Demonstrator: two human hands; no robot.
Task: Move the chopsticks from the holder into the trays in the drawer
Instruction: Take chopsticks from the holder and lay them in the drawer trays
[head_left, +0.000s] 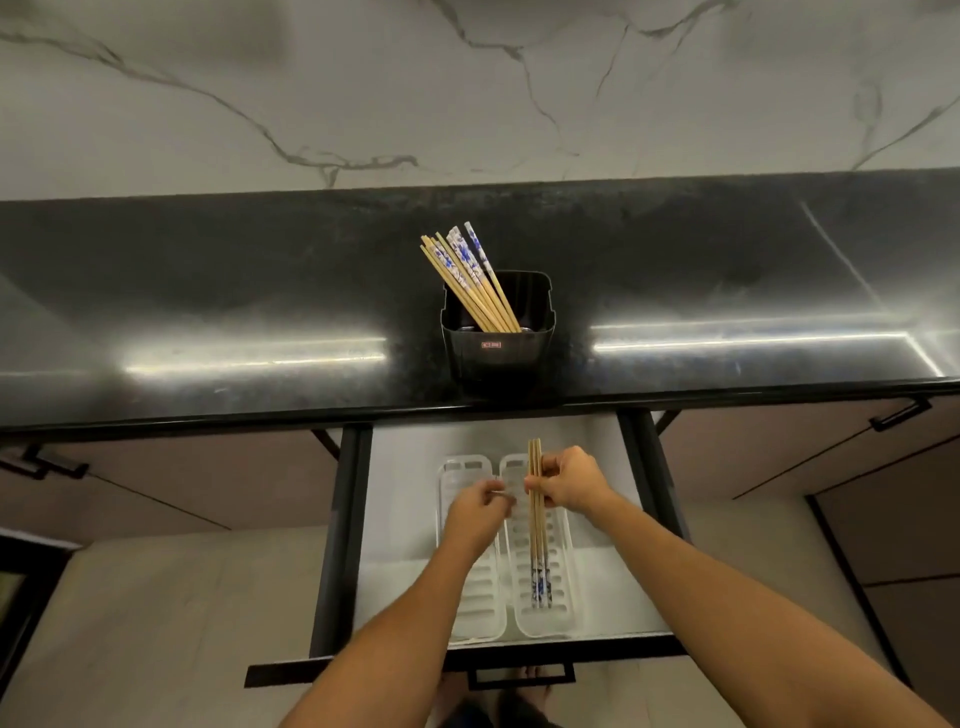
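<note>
The step in hand is judged to be the laying of a small bundle of wooden chopsticks with blue-and-white patterned ends (538, 545) into the right clear slotted plastic tray (566, 597) inside the open white drawer (400, 519). To do it well, the bundle should be kept parallel to the long side of this tray. The sticks should be released only when they are supported along their length, so that none rolls over the rim into the left clear slotted plastic tray (467, 603) just beside it. The bundle is pinched at its plain upper part by the right hand (569, 480), whose fingers (540, 486) are curled closely around it; whether the sticks already rest on the tray cannot be told. The left hand (478, 512) is held above the left tray with its fingers (493, 491) curled together, and whether something is held between them cannot be told. Many more wooden chopsticks (467, 275) lean in the black square plastic holder (496, 353) on the dark glossy surface (208, 312), so the task is judged far from finished.
</note>
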